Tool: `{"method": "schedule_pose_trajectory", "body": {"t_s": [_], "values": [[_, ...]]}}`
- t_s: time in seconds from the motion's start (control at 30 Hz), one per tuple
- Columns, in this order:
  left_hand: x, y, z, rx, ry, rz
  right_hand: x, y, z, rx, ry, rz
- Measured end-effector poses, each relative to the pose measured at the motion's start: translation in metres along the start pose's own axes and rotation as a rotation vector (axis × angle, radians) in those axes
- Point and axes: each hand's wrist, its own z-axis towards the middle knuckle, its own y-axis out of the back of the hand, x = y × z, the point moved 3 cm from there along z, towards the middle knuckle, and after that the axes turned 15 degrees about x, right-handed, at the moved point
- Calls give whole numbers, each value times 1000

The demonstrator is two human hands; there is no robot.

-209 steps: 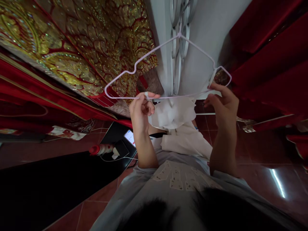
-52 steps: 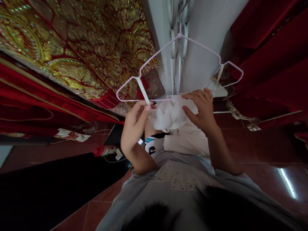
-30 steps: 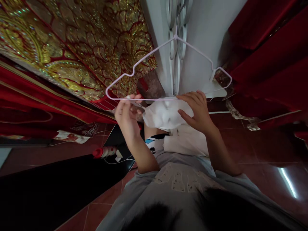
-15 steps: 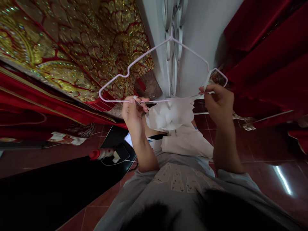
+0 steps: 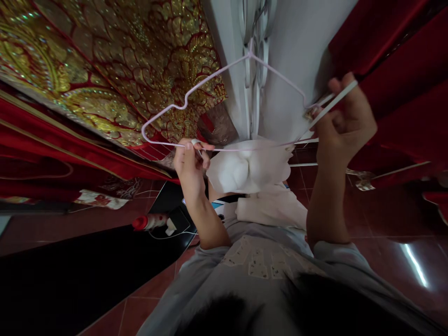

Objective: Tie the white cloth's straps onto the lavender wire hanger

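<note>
A pale lilac hanger (image 5: 217, 73) hangs from a hook on the white metal rack. Below its bottom bar hangs a white bra (image 5: 229, 172) with padded cups and a scalloped edge. My right hand (image 5: 345, 119) is closed on a white strap (image 5: 331, 109), drawn tight up and to the right by the hanger's right end, which the hand partly hides. With thumb and fingers, my left hand (image 5: 192, 161) grips the left part of the bottom bar. A small white band crosses one left finger; I cannot tell whether it is the other strap.
Gold-sequinned red garments (image 5: 150, 60) hang at left, dark red cloth (image 5: 395, 93) at right. A white scrolled metal rack (image 5: 248, 107) stands ahead. On the black table (image 5: 105, 247) at lower left lie a red-capped bottle (image 5: 149, 221) and a white cable.
My right hand has moved up and to the right, stretching the strap out past the hanger's right end. The left hand stays at the bottom bar, shifted slightly left.
</note>
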Motion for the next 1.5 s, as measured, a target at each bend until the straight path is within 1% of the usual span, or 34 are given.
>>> {"method": "schedule_pose_trajectory", "body": {"t_s": [0.03, 0.1, 0.17, 0.23, 0.27, 0.3, 0.33, 0.37, 0.4, 0.5, 0.53, 0.57, 0.63, 0.67, 0.73, 0.93, 1.1, 1.2, 1.27, 1.33, 1.4, 1.43, 1.5], "values": [[0, 0, 0, 7, -6, -3, -8, 4, 1, -32, 12, 20], [0, -1, 0, 16, -13, -10, -21, 13, 0, -173, 79, 61], [1, -1, 0, 16, -8, -13, -27, 22, -7, -381, 130, 79], [2, -2, 0, 10, -3, -18, -23, 28, -19, -614, 147, 52], [3, -2, 0, 7, -2, -23, -18, 28, -25, -674, 134, 23], [4, -3, 0, 7, 1, -28, -12, 27, -31, -703, 123, -7], [5, -4, 0, 9, 4, -33, -3, 25, -36, -691, 117, -30], [6, -5, 0, 15, 10, -36, 5, 20, -39, -609, 104, -39], [8, -6, 0, 24, 18, -36, 12, 14, -40, -476, 87, -35], [11, -11, -2, 52, 52, -14, 30, -10, -40, 22, 84, -35], [12, -11, -3, 54, 65, -3, 34, -19, -40, 193, 93, -50], [12, -12, -3, 49, 80, 6, 35, -26, -40, 334, 106, -72], [14, -11, -4, 23, 113, 16, 34, -38, -40, 542, 106, -111], [14, -9, -4, 10, 129, 18, 33, -41, -40, 605, 96, -117], [15, -7, -3, 0, 146, 13, 30, -44, -40, 649, 83, -115], [15, -6, -2, 49, 139, -31, 26, -39, -38, 698, 65, -94], [13, -6, -6, 63, 147, -34, 30, -39, -38, 658, 62, -114], [13, -1, -7, 23, 125, 26, 33, -41, -38, 624, 49, -130], [13, 11, -7, -78, 64, 64, 35, -40, -38, 583, 55, -135], [14, 28, -8, -208, -44, 94, 36, -37, -37, 556, 64, -134], [16, 47, -10, -307, -159, 118, 38, -33, -36, 561, 68, -125], [16, 57, -12, -339, -219, 131, 38, -31, -36, 571, 64, -123], [18, 73, -15, -346, -334, 167, 39, -27, -34, 582, 54, -124]]}}
